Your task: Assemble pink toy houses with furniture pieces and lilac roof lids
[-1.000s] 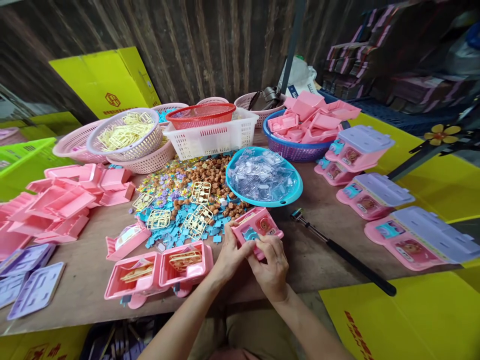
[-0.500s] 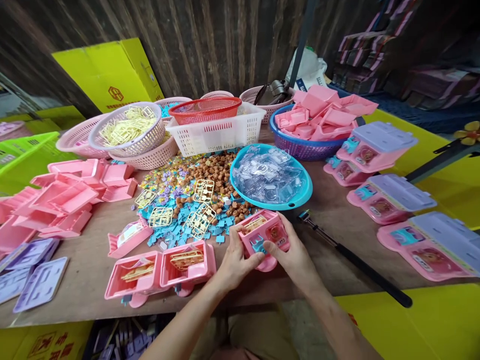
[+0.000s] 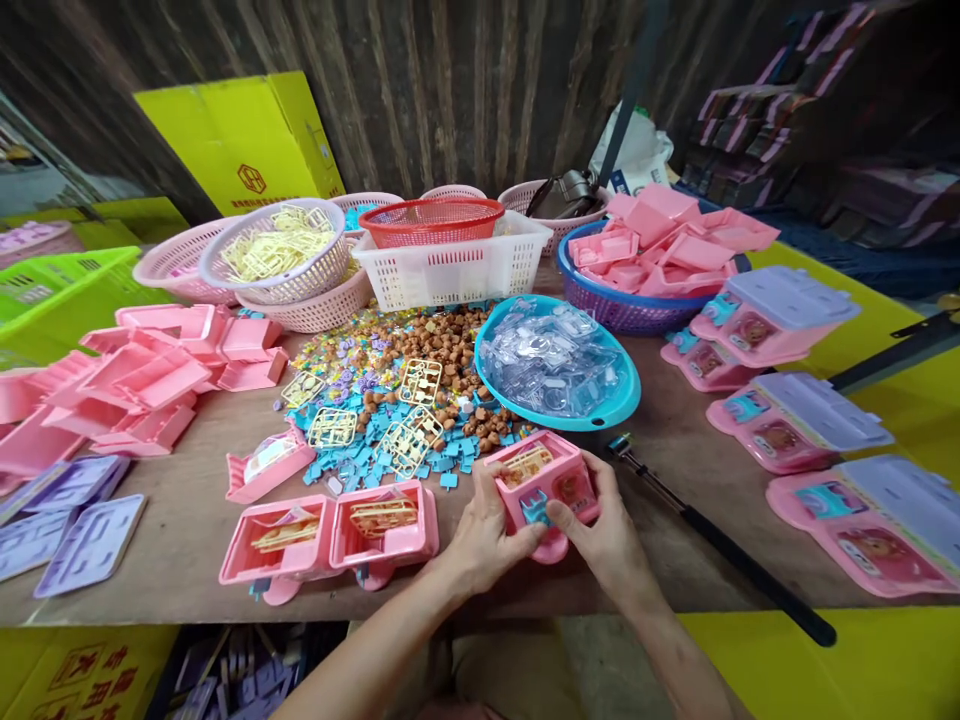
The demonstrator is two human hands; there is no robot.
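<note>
Both of my hands hold one pink toy box (image 3: pixel 545 485) just above the table's front edge. My left hand (image 3: pixel 484 540) grips its left side, thumb on the front by a small blue piece. My right hand (image 3: pixel 607 535) grips its right side. The box is open on top, with a yellow part frame inside and a brown picture on its front. Two more open pink boxes (image 3: pixel 330 535) with yellow frames stand to the left of my left hand.
A pile of blue, brown and yellow small parts (image 3: pixel 397 400) lies behind the box. A blue bowl of clear pieces (image 3: pixel 555 365), baskets (image 3: pixel 450 260), pink shells (image 3: pixel 142 385), purple lids (image 3: pixel 67 530), finished purple-lidded toys (image 3: pixel 802 420) and a black rod (image 3: pixel 720 545) surround it.
The pink box has been turned from tilted to more upright in my hands. My right hand has moved from on top of it to its right side. The view has shifted.
</note>
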